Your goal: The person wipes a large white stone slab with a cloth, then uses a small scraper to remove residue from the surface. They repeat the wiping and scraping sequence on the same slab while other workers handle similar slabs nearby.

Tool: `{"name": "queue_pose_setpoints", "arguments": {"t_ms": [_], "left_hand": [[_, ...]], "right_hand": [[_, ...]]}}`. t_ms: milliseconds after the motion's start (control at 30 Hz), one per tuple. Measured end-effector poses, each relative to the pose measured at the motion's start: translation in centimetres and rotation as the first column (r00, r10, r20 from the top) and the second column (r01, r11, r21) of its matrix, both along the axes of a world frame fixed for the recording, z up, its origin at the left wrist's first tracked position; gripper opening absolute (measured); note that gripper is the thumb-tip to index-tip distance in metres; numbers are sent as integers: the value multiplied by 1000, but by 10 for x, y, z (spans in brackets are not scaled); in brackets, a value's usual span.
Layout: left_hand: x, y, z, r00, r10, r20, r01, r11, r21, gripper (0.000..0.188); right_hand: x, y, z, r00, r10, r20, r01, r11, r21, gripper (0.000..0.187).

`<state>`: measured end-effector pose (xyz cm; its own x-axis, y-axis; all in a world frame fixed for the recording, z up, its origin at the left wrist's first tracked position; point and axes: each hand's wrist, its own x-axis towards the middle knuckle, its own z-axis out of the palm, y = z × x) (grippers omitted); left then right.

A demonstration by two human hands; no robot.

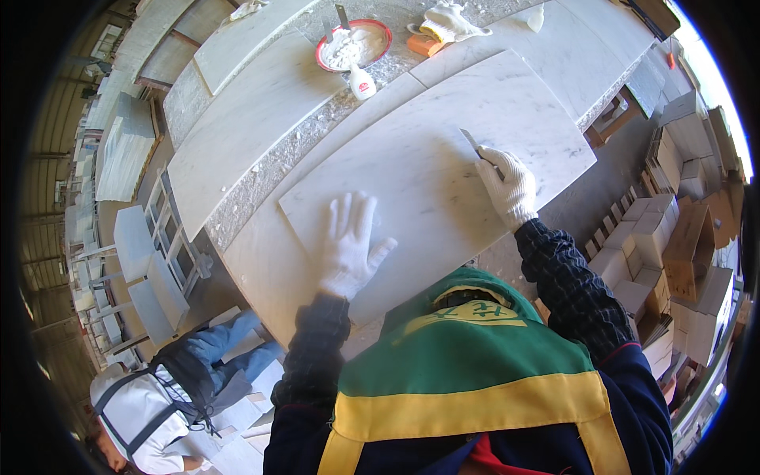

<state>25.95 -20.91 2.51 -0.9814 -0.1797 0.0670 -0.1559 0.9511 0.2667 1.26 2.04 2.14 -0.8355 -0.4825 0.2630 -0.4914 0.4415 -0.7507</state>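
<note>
A pale grey-veined marble slab (pixel 419 198) lies across the worktable in front of me. My left hand (pixel 348 247), in a white knit glove, rests on the slab's left part with its fingers spread. Near the slab's right side, my gloved right hand (pixel 507 186) is closed around a putty knife (pixel 469 139). Its thin metal blade points up and left over the slab; the handle is mostly hidden by my fingers. Beyond the slab's far edge stands a small white bottle (pixel 362 84) with a red mark.
A red-rimmed bowl (pixel 320 62) of white paste with tools in it sits at the far side, near an orange block (pixel 426 45) and white gloves (pixel 453 22). Cardboard boxes (pixel 687 241) are stacked at right. Another person (pixel 150 404) bends over at lower left.
</note>
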Motion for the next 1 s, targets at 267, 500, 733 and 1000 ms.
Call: {"name": "queue_pose_setpoints", "arguments": {"t_ms": [267,500,733,1000], "left_hand": [[7,22,1,961,223,-166,-149,918,368,93],[-35,2,-6,953,249,-170,-261,964,-50,87],[-32,-1,-15,901,308,-305,-293,951,97,45],[-17,13,-10,947,187,-260,-169,982,89,37]], "right_hand": [[-1,0,-1,999,2,51,-3,999,32,28],[-2,0,-5,1000,9,-15,-9,999,31,28],[-1,1,-3,1000,5,28,-6,999,35,29],[0,0,1,997,-2,72,0,999,32,29]]}}
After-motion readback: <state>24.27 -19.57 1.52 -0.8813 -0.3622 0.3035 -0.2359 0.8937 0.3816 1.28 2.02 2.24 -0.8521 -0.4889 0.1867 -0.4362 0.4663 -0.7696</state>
